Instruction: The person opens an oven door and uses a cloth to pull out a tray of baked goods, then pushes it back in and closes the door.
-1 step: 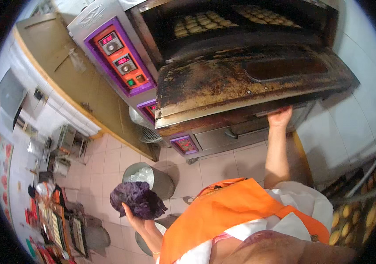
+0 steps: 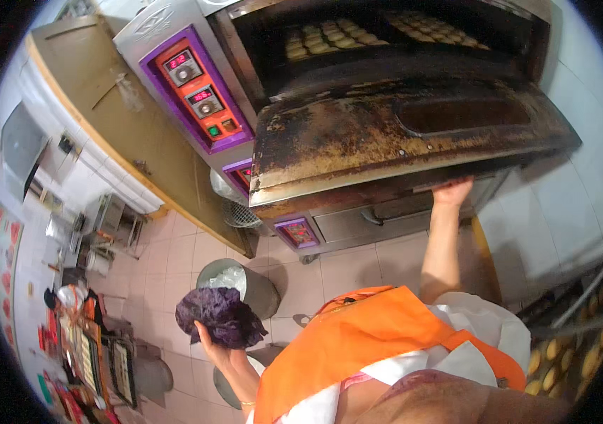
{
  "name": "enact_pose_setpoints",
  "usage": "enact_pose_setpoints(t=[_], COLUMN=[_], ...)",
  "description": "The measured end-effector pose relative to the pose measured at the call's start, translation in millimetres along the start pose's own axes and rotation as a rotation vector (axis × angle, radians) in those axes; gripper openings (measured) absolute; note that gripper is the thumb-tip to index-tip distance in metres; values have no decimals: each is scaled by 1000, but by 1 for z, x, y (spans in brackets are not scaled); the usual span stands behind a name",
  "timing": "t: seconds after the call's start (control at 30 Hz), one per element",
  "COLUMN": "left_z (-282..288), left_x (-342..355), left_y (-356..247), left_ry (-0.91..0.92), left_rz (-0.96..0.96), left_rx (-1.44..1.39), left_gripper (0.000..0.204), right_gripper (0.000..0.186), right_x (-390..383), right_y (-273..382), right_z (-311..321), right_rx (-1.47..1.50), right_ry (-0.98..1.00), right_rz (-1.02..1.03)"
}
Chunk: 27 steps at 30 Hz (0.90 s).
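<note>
Slightly toward 3 o'clock, the oven door (image 2: pixel 330 152) has shifted in view. Beneath its edge at 3 o'clock is the bare right hand (image 2: pixel 452 191); its fingers are hidden, so I cannot tell their grip. At 7 o'clock the left hand (image 2: pixel 218 355) clutches a purple cloth (image 2: pixel 220 311). Padding against likely hot metal seems wise. Wall (image 2: pixel 548 205) crowds 3 o'clock; floor (image 2: pixel 347 272) opens toward 5, bin (image 2: pixel 263 295) at 7.
</note>
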<state>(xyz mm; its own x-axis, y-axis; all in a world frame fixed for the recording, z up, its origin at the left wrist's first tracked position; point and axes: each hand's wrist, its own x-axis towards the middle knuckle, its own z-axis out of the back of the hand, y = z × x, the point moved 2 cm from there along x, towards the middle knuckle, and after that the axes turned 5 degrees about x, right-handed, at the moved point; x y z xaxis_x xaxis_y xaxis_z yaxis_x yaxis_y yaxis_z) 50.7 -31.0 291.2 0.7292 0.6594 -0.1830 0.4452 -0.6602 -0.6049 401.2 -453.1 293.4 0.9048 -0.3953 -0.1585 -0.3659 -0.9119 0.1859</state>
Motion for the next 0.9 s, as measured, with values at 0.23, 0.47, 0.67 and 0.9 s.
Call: enact_pose_setpoints(t=[0.23,0.47,0.67,0.9], left_z=[-61,-92,-98,-65], left_x=[-16,-16,-9,-13], left_y=[38,57,68,80], left_ry=[23,-40,-47,-141], left_rz=[-144,-146,-117,-77], left_rx=[9,8,-59,-163], left_gripper=[58,52,55,58], right_gripper=[32,46,41,41], right_x=[-25,-3,0,78], right_y=[12,38,37,9], right_z=[-34,-70,-174,-262], right_rx=[163,441,432,258], right_ry=[71,934,1215,1183], right_rz=[-150,-216,-324,-521])
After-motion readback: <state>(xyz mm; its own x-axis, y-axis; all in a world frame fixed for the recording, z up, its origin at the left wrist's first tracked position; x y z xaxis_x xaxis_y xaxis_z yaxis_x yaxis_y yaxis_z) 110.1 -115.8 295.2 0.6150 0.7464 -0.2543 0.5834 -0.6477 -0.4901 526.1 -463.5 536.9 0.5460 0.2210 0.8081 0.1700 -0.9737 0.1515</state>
